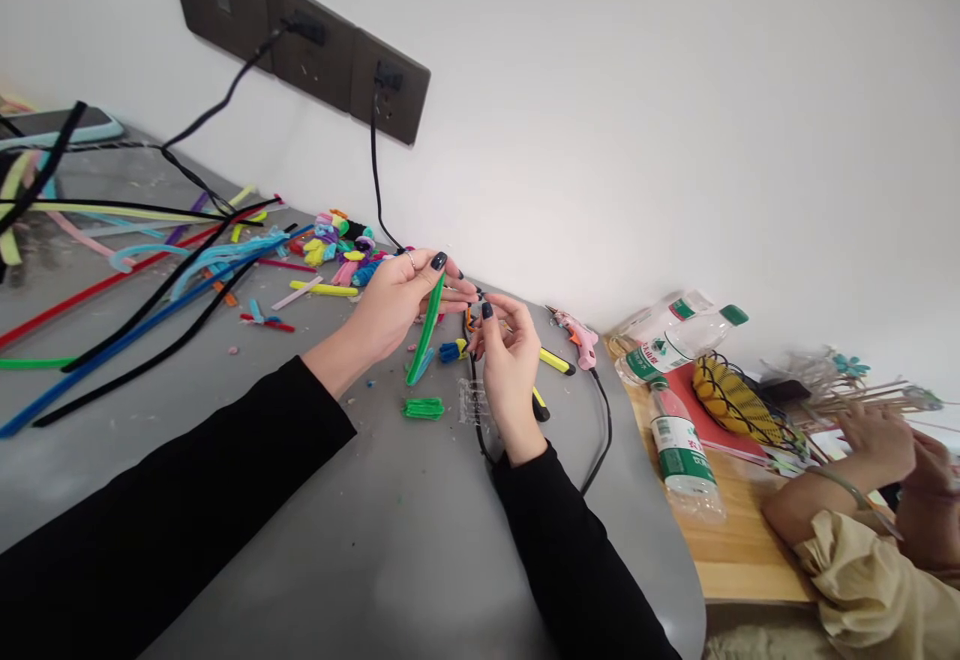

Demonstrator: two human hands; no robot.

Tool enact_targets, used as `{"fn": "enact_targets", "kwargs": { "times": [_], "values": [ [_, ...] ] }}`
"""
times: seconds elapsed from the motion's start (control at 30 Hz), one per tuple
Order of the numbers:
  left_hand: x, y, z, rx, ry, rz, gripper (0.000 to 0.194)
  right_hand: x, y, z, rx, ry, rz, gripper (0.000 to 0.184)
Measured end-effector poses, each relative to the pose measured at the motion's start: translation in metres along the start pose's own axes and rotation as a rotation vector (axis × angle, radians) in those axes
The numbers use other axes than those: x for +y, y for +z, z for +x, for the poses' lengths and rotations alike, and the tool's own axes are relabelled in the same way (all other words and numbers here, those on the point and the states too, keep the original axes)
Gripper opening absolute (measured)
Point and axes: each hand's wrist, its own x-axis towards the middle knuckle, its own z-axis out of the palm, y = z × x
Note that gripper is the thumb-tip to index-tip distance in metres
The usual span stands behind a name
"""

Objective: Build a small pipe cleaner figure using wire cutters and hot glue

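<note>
Head view: left hand (397, 300) pinches a green pipe cleaner (426, 332) above the grey surface (360, 520); right hand (510, 360), fingers curled, touches its top end.

The setting is a handicraft workspace. A grey rounded table (337, 540) carries long coloured pipe cleaners (150, 290), a heap of short cut pieces (341, 245) and a pink corded glue gun (577, 337). A dark wall socket panel (300, 40) supplies power. An adjoining wooden table (720, 550) holds thin wooden sticks (877, 395).
</note>
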Motion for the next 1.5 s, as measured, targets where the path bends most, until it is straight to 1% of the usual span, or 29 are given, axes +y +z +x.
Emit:
{"fn": "enact_targets", "kwargs": {
  "times": [0.1,0.2,0.43,0.57,0.8,1.13,1.23,1.33,1.5],
  "values": [
    [0.0,0.0,0.001,0.003,-0.006,0.0,0.018,-0.001,0.0,0.0,0.0,0.013,-0.012,0.03],
    [0.0,0.0,0.001,0.008,0.001,-0.003,0.017,-0.002,0.001,-0.002,-0.035,0.019,-0.023,0.029],
    [0.002,0.002,-0.001,0.032,0.023,-0.02,0.018,-0.005,0.005,-0.007,-0.126,0.051,0.046,0.026],
    [0.001,0.002,-0.001,0.019,0.032,0.0,0.018,-0.004,0.004,-0.006,-0.128,0.044,0.037,0.027],
    [-0.005,-0.001,0.002,-0.004,0.044,0.039,0.027,-0.002,0.004,-0.004,-0.126,0.061,0.067,0.033],
    [-0.012,0.004,-0.002,-0.067,0.102,0.059,0.042,-0.002,0.006,-0.007,-0.1,0.076,0.113,0.028],
    [-0.013,0.004,-0.001,-0.063,0.092,0.047,0.04,-0.003,0.005,-0.007,-0.089,0.076,0.1,0.023],
    [-0.015,0.003,0.0,-0.042,0.06,0.006,0.033,-0.001,0.005,-0.006,-0.084,0.078,0.131,0.02],
    [-0.014,0.007,-0.001,-0.004,-0.015,-0.091,0.017,0.003,0.006,-0.003,-0.084,0.093,0.22,0.026]
  ]
}}
